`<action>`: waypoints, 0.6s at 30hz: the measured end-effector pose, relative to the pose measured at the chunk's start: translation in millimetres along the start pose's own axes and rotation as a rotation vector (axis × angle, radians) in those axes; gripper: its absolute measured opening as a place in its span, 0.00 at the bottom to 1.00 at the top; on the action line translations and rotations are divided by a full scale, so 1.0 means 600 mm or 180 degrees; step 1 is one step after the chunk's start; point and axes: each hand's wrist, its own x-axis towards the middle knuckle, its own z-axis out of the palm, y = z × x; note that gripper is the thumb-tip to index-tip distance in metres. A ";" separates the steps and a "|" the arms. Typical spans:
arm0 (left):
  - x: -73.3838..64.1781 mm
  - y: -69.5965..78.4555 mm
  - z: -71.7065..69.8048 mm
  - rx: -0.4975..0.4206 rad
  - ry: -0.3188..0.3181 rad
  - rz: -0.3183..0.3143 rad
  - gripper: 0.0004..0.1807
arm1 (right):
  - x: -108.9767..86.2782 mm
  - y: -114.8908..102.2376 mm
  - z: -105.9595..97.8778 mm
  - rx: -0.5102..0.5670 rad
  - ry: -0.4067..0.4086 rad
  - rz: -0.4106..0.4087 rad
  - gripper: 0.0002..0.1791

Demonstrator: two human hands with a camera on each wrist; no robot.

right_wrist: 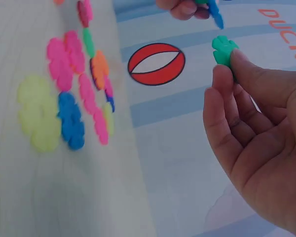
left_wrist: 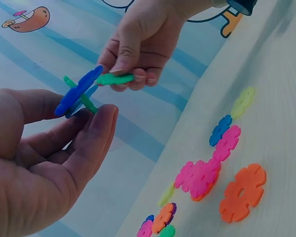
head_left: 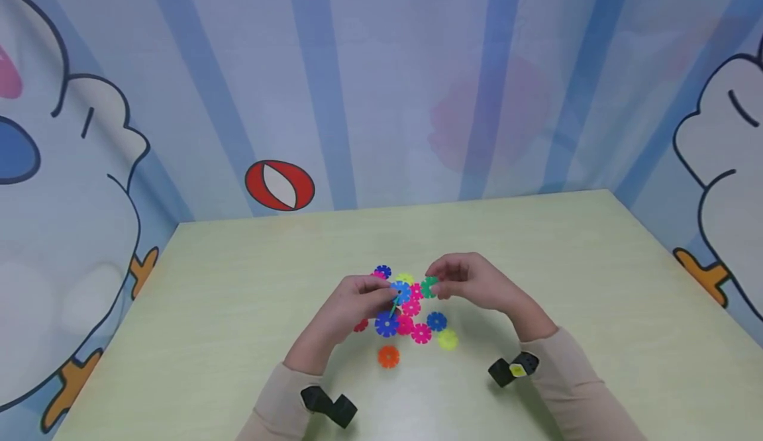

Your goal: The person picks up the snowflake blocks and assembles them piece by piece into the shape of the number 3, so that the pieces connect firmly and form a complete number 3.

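Note:
My left hand [head_left: 361, 297] pinches a small cluster of flower-shaped plastic discs above the table. In it a green disc [left_wrist: 90, 104], seen edge-on, is joined crosswise with a dark blue disc [left_wrist: 79, 92]; a lighter blue disc [head_left: 401, 292] is also in the cluster. My right hand [head_left: 477, 283] holds a single green disc [right_wrist: 224, 50] between thumb and fingertips. In the left wrist view this green disc's edge appears beside the blue one; the right wrist view shows a gap between them. Fingers partly cover the held discs.
Loose discs lie on the pale table [head_left: 238, 335] below my hands: several pink ones [head_left: 420, 333], a blue one [head_left: 437, 322], a yellow one [head_left: 448, 340] and an orange one [head_left: 389, 357] nearest me. A printed backdrop [head_left: 393, 83] stands behind the table.

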 end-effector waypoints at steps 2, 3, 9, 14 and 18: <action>-0.001 0.001 0.000 -0.0031 0.0000 0.0015 0.15 | 0.001 -0.007 0.002 0.0049 0.0039 -0.0072 0.12; -0.001 0.002 0.000 -0.0045 0.0000 0.0028 0.15 | 0.002 -0.010 0.003 0.0081 0.0050 -0.0109 0.12; -0.002 0.005 0.000 -0.0060 -0.0027 0.0103 0.14 | 0.002 -0.019 0.009 0.0189 0.0129 -0.0117 0.10; -0.005 0.008 0.003 -0.0076 -0.0112 0.0162 0.14 | -0.003 -0.019 0.012 0.0156 0.0188 -0.0087 0.10; -0.007 0.011 0.005 -0.0085 -0.0142 0.0209 0.14 | -0.005 -0.019 0.012 0.0118 0.0219 -0.0105 0.10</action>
